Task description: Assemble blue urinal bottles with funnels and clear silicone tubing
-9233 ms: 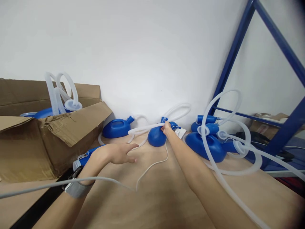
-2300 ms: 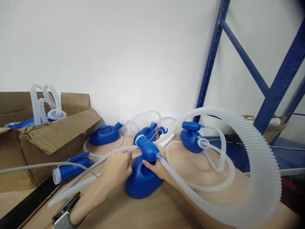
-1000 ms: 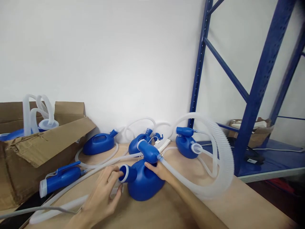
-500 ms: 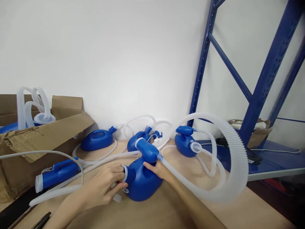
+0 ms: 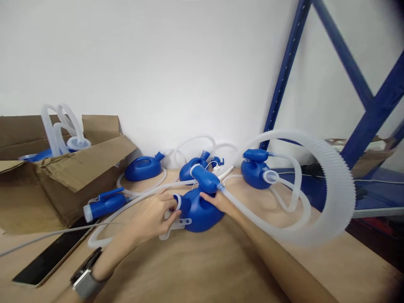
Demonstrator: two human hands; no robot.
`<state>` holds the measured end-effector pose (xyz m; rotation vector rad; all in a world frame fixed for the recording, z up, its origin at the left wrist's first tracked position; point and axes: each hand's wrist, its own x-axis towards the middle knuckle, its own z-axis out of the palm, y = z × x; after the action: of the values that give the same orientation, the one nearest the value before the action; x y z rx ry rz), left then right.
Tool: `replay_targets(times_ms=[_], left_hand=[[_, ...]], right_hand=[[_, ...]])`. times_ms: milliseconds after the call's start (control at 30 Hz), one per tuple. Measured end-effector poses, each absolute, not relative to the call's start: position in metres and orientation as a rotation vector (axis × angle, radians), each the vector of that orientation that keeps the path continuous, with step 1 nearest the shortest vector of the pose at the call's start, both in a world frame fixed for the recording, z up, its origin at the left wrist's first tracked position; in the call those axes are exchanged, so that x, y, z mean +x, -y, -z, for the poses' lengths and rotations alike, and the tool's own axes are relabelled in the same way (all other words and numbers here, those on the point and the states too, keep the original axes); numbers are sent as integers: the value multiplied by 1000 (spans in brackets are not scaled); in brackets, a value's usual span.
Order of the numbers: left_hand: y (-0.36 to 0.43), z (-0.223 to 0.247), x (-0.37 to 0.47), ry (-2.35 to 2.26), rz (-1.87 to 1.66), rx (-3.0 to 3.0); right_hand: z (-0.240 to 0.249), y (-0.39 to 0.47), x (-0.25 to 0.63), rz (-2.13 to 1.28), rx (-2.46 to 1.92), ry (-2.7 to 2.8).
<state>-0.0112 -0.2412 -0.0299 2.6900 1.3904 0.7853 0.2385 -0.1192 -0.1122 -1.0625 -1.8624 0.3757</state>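
Note:
A blue urinal bottle (image 5: pixel 202 221) stands on the wooden table in front of me. My right hand (image 5: pixel 217 201) is closed round its handle, thumb on top. At the bottle's mouth, my left hand (image 5: pixel 160 212) has its fingers curled over the pale rim (image 5: pixel 178 202); the fingertips are partly hidden. Beneath the neck sticks out a translucent strap (image 5: pixel 184 221) with holes. Lying across the bottle's top is a blue funnel-shaped piece (image 5: pixel 205 179), joined to a long white ribbed hose (image 5: pixel 334 202) that loops to the right.
More blue bottles (image 5: pixel 143 168) with hoses stand along the wall. A cardboard box (image 5: pixel 91 185) holds others at left, with a blue handled piece (image 5: pixel 109 206) beside it. A phone (image 5: pixel 50 254) lies front left. Blue shelving (image 5: pixel 284 71) rises at right.
The view has shifted, bringing more of the box, phone and my left wrist into sight. The holed strap now shows more plainly under the neck. Both hands stay on the bottle.

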Motion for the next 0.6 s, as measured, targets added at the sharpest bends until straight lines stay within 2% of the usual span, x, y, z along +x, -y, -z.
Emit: replay_targets(times_ms=[167,500,600], left_hand=[[240,35,7,-1664,-902,2373],[239,14,-10,-1434,-782,2231],[242,14,-25,-1543,-636,2363]], right_hand=[[110,120,237,-406,-1067,1876],[112,116,245,-517,-995,1946],[107,117,246,-554,-1025,1928]])
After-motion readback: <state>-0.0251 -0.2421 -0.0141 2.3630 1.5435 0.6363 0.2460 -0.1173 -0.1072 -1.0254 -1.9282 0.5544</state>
